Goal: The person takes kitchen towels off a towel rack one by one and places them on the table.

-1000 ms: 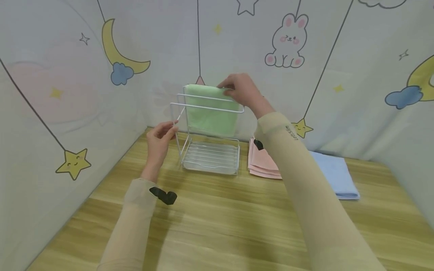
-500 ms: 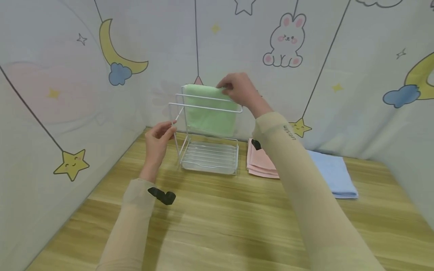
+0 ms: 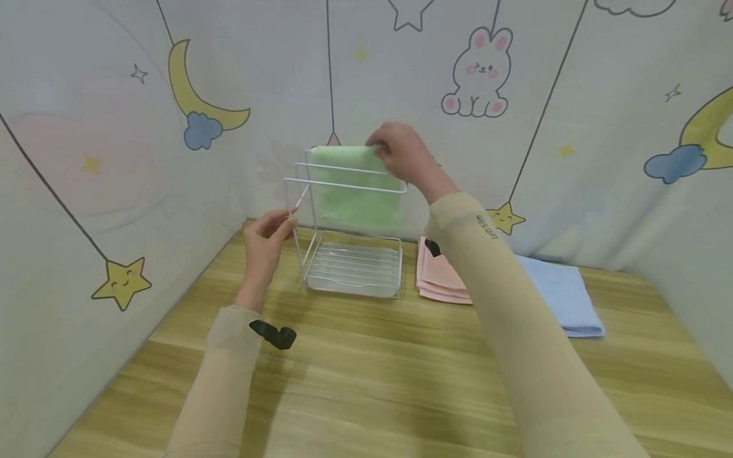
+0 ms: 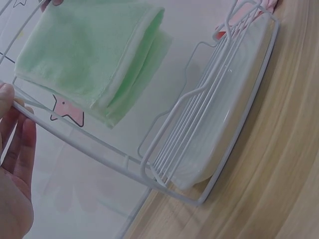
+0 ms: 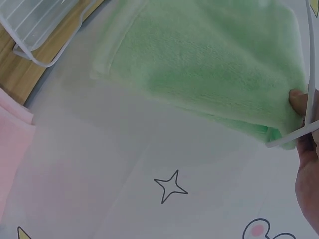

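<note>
A white wire rack [image 3: 343,186] stands on the table against the wall, with a pale drip tray [image 4: 239,94] under its base wires. My left hand [image 3: 262,248] pinches the rack's left upright between thumb and fingers. A folded light green towel [image 3: 357,207] hangs over the rearmost top bar, behind the two front bars. At its upper right corner my right hand [image 3: 403,152] pinches the towel; in the right wrist view the thumb lies on the cloth beside the bar. The fingers behind the cloth are partly hidden.
A folded pink towel [image 3: 441,277] lies right of the rack, partly behind my right forearm. Farther right is a folded blue towel [image 3: 558,296]. A printed cloth wall [image 3: 275,76] rises close behind the rack and along the left side.
The green towel's lower left edge has shifted slightly to the right. Both hands keep their holds. The head view has shifted a little.
</note>
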Available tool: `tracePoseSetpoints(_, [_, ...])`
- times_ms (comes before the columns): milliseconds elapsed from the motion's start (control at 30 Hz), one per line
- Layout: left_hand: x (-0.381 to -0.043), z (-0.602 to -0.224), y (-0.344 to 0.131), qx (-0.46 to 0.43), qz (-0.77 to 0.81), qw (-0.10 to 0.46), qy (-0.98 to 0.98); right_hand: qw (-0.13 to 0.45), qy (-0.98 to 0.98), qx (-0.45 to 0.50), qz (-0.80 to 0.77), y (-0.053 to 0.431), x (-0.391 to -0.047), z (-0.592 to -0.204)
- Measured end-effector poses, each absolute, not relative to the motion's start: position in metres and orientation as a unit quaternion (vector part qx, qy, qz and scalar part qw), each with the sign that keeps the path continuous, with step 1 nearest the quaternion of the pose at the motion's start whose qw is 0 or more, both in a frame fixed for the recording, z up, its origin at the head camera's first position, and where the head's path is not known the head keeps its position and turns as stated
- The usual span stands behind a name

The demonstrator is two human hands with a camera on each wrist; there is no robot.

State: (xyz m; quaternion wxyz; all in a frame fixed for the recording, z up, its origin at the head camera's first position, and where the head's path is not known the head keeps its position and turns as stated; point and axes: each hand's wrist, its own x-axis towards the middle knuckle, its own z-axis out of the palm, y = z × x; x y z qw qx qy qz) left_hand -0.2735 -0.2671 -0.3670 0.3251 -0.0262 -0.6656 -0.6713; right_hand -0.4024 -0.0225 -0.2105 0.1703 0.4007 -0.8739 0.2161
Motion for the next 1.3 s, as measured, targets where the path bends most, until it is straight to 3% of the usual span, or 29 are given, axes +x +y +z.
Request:
tracePoseSetpoints(433, [-0.2727, -0.369, -0.2687, -0.026, -0.665, 0.33, -0.67, 0.162, -0.893, 0.379, 0.18, -0.0233, -0.3989, -0.211])
tracePoseSetpoints(833, [-0.2743, -0.3657, -0.269, -0.03, -0.665, 0.334, -0.668, 0.11, -0.888, 0.389, 0.22, -0.0226, -0.4019, -0.2057])
tracePoseSetpoints(1300, [-0.2723, -0.3669, -0.2683, -0.028, -0.67, 0.324, -0.668, 0.128, -0.875, 0.411, 0.22, -0.019, -0.3989, -0.2072])
